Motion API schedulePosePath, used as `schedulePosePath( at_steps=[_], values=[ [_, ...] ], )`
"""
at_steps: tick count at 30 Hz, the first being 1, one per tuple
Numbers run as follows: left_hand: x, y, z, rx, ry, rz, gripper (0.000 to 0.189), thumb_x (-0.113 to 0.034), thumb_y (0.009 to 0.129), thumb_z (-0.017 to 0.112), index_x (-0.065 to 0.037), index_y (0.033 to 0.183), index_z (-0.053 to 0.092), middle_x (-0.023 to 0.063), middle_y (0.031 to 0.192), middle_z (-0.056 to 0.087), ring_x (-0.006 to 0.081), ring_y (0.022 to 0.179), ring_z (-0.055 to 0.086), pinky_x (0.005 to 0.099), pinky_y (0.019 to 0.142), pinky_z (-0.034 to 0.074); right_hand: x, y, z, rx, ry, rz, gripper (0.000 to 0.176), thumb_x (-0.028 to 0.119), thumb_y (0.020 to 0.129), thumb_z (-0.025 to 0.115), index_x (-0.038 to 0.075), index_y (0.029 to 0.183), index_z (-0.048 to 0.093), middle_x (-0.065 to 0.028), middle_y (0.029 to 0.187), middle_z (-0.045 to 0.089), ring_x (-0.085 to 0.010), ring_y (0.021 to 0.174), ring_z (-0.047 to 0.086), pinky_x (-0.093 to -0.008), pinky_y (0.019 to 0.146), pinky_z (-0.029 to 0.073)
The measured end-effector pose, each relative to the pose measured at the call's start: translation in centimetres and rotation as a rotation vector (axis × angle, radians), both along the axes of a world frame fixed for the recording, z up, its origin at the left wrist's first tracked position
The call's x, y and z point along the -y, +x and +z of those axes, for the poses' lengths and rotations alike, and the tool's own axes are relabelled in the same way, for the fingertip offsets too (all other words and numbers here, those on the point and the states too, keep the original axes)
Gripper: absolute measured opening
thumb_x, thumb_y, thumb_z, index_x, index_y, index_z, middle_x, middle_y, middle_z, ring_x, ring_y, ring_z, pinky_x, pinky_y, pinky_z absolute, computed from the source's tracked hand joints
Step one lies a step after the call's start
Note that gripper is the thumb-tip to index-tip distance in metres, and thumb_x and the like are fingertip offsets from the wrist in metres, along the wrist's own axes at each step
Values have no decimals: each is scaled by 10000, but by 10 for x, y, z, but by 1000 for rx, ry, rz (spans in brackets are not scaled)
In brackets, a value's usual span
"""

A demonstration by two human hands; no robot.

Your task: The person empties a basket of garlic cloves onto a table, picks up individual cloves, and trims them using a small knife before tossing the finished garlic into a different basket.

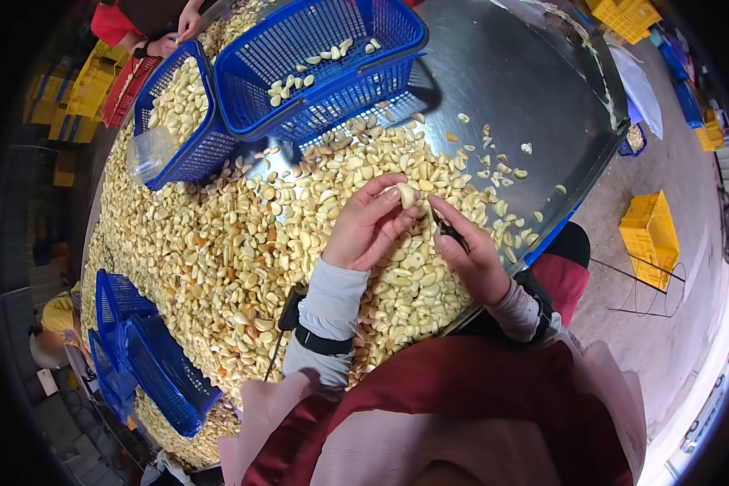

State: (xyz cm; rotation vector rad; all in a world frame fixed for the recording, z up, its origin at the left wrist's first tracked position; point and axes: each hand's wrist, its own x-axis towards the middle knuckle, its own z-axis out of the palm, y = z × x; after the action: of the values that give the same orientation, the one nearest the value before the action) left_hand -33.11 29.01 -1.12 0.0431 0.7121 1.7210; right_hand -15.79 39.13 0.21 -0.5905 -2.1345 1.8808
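Between the thumb and fingers of my left hand is a peeled garlic clove. My right hand is close beside it, closed around a small knife with a black handle. Its index finger reaches along the tool toward the clove; the blade is mostly hidden. Beneath both hands spreads a thick layer of loose garlic cloves, mostly pale, some with brownish skin or spots.
A blue basket with some cloves stands ahead, beside a fuller blue basket. More blue baskets stand at left. The metal table has a raised right edge. A co-worker's hands are at the far side. A yellow crate sits on the floor.
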Motion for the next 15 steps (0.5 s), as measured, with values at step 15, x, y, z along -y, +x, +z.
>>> schedulePosePath(
  at_steps=[15],
  values=[
    [38, 58, -10, 433, 155, 109, 231, -100, 929, 548, 5, 1134, 548, 99, 1016, 621, 190, 881, 611, 312, 830, 502, 5, 3, 1, -33, -727, 37, 510, 178, 927, 519, 40, 1404, 402, 5, 798, 556, -47, 522, 457, -176, 491, 377]
  ],
)
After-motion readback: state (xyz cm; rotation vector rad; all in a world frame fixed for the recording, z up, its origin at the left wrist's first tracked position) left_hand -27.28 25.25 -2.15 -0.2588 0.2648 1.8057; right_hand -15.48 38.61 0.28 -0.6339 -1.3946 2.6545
